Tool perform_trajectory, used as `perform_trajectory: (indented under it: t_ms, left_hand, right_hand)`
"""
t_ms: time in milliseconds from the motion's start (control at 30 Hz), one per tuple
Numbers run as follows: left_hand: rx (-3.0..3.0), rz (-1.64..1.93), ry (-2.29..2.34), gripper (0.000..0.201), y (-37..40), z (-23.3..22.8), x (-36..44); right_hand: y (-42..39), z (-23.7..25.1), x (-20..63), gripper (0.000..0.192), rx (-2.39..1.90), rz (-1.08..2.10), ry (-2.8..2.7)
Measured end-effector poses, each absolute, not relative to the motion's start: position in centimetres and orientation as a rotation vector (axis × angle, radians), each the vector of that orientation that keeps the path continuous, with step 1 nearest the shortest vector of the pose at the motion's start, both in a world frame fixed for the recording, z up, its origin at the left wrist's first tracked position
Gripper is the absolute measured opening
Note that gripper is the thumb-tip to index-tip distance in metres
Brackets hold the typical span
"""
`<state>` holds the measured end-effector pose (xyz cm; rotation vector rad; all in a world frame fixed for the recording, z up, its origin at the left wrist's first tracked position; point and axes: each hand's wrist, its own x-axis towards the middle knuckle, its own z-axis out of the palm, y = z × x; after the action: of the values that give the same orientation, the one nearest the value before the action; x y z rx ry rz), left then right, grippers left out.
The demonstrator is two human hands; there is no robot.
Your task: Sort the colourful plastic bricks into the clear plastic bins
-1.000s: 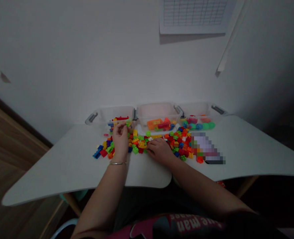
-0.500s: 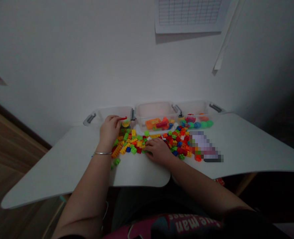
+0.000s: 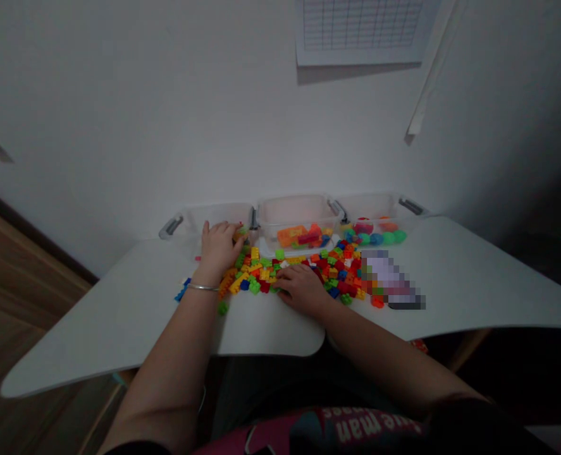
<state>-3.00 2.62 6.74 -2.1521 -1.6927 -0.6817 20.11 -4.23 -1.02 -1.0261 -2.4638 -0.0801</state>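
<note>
A heap of small coloured building bricks (image 3: 303, 268) lies on the white table (image 3: 119, 316) in front of me. My left hand (image 3: 219, 246) reaches over the front edge of the left clear bin (image 3: 199, 222), fingers spread, with nothing visible in it. A silver bangle sits on that wrist. My right hand (image 3: 303, 287) rests palm down on the bricks near the middle of the heap; whether it grips a brick is hidden.
Three clear plastic bins stand along the wall: the left one, a middle bin (image 3: 299, 218) with orange and red bricks, a right bin (image 3: 379, 218) with coloured balls. A blurred-out object (image 3: 391, 281) lies right of the heap. A gridded sheet (image 3: 360, 28) hangs on the wall.
My left hand went from the heap up to the left bin with a red piece, and that piece is no longer in its fingers. My right hand stayed on the bricks.
</note>
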Motion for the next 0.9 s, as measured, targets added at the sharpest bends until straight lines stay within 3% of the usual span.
perform_trajectory:
  t_ms: [300,500,900]
  left_hand:
    - [-2.245,-1.092,-1.489,0.032,-0.1,6.9,-1.9]
    - [-2.493,-1.069,-1.336,0.023,-2.4,4.0,0.6]
    - [-2.717,-1.028,-1.291,0.022,-2.0,0.2,0.7]
  right_hand:
    - [-4.1,-1.5,19.7,0.012,-0.997,-0.106,-2.41]
    - [-4.4,-1.3,19.4,0.009,-0.945,-0.141,-2.392]
    - [-4.3,-1.6,19.2,0.008,-0.925,-0.236,-2.408]
